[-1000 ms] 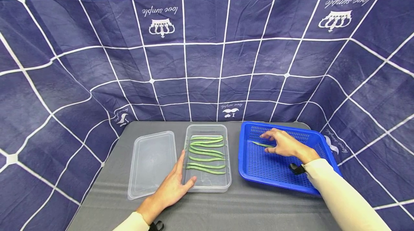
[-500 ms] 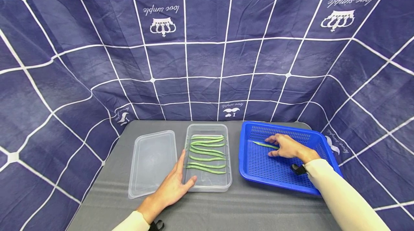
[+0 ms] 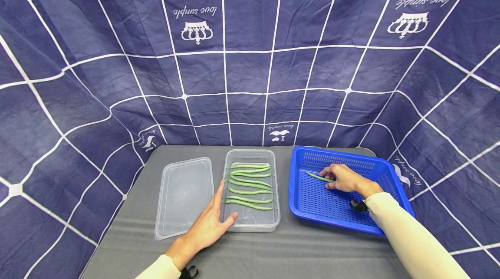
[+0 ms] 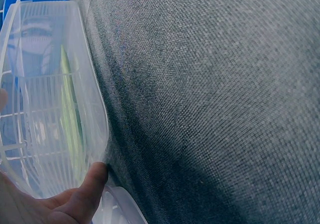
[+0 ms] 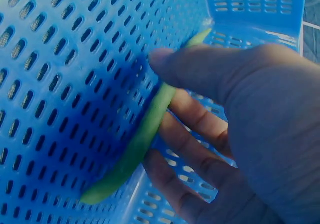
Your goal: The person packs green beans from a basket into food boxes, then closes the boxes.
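Observation:
In the head view, a clear plastic container [image 3: 250, 221] holds several green beans [image 3: 250, 192] laid crosswise in rows. My left hand [image 3: 207, 224] rests against its near left corner, fingers extended and thumb at the front rim; the left wrist view shows a fingertip [image 4: 97, 174] touching the container wall. Inside a blue perforated basket [image 3: 328, 220] on the right, my right hand [image 3: 343, 178] pinches a single green bean [image 5: 142, 134]. The thumb lies across one side and the fingers along the other, covering the bean's middle.
A translucent lid [image 3: 185, 196] lies flat on the grey cloth-covered table [image 3: 273, 255], left of the container. A dark blue curtain [image 3: 250, 70] with white grid lines encloses the back and both sides.
My right hand has lowered onto the bean in the basket and its fingers have closed around it. The left hand and container look unmoved.

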Action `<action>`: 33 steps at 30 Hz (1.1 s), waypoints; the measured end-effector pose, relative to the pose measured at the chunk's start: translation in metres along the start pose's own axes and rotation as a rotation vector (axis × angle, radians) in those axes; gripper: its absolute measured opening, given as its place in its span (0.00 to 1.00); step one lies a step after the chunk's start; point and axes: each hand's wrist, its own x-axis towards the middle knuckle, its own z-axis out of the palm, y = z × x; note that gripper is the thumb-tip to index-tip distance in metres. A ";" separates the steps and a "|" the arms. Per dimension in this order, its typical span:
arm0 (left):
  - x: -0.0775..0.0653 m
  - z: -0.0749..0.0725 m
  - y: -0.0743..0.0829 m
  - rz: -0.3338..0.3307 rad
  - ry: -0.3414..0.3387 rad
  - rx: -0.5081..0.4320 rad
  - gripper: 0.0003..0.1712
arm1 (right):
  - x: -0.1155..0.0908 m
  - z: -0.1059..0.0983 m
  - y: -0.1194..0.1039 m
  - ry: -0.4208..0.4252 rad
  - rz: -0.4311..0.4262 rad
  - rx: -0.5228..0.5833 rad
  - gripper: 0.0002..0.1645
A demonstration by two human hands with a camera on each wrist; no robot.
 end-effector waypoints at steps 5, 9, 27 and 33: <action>-0.001 0.000 0.000 0.002 0.006 0.003 0.64 | 0.003 0.003 0.003 0.020 -0.065 0.043 0.20; -0.001 -0.001 0.001 0.002 0.003 0.002 0.65 | 0.005 0.004 0.003 0.014 -0.026 0.049 0.21; 0.000 0.000 -0.003 -0.002 -0.011 -0.003 0.66 | 0.002 -0.029 -0.066 -0.019 -0.007 0.054 0.20; 0.000 0.000 -0.003 -0.004 -0.008 -0.003 0.65 | 0.004 -0.044 -0.088 -0.055 0.078 0.024 0.22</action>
